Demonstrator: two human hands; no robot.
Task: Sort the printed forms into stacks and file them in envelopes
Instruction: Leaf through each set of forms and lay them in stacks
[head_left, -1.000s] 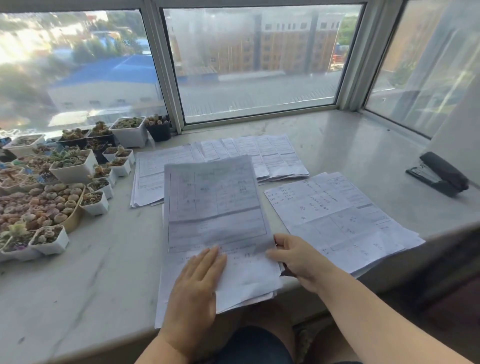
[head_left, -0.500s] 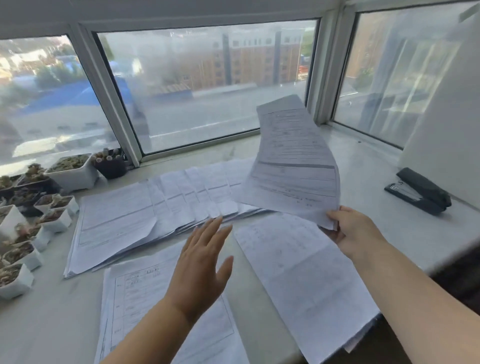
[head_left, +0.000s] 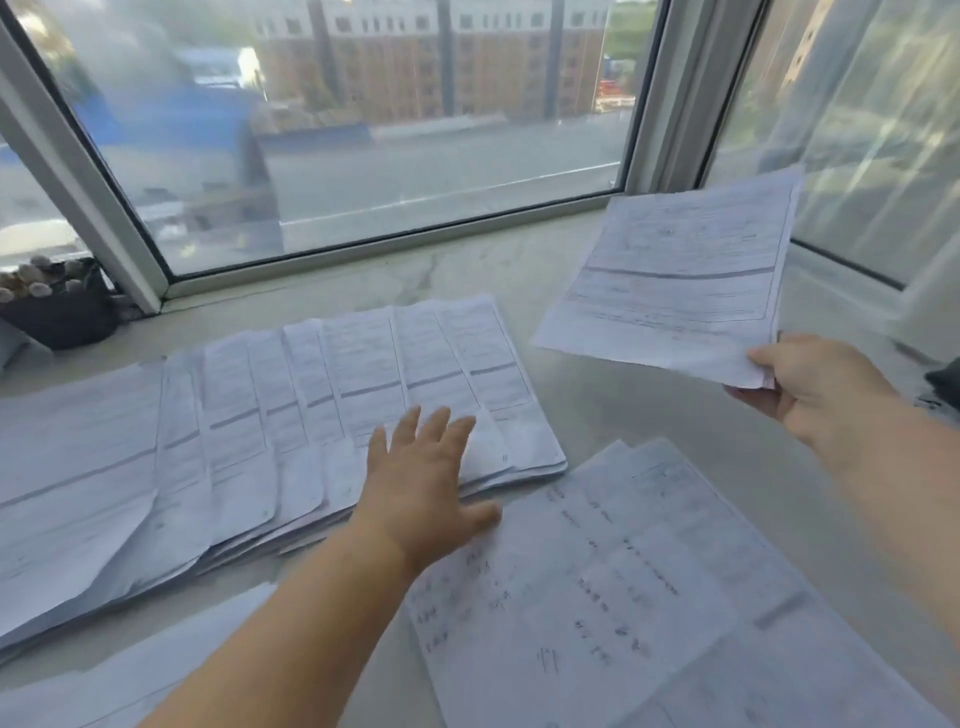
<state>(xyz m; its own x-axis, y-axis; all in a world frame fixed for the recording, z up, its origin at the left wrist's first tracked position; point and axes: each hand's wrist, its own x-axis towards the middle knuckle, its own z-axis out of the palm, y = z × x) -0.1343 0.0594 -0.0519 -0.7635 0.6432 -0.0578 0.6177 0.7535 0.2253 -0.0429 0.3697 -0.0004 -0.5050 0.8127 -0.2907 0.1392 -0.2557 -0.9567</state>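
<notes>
Nearest, at the frame's lower left edge, lies a pile of forms (head_left: 104, 691). Beside it to the right sits a second stack (head_left: 649, 597). Beyond, the left hand (head_left: 421, 483) has its fingers straight and spread on the fanned row (head_left: 291, 415), where roughly eight overlapping sheets show. The right hand (head_left: 810, 389) pinches one held sheet (head_left: 675, 291) by its near corner, aloft above the sill (head_left: 597, 395). To place it well, the person should steady the fan flat — then lay the sheet squarely on the matching group, its edges overlapping evenly. That makes three groups on the sill and one sheet in hand — no envelopes are visible.
</notes>
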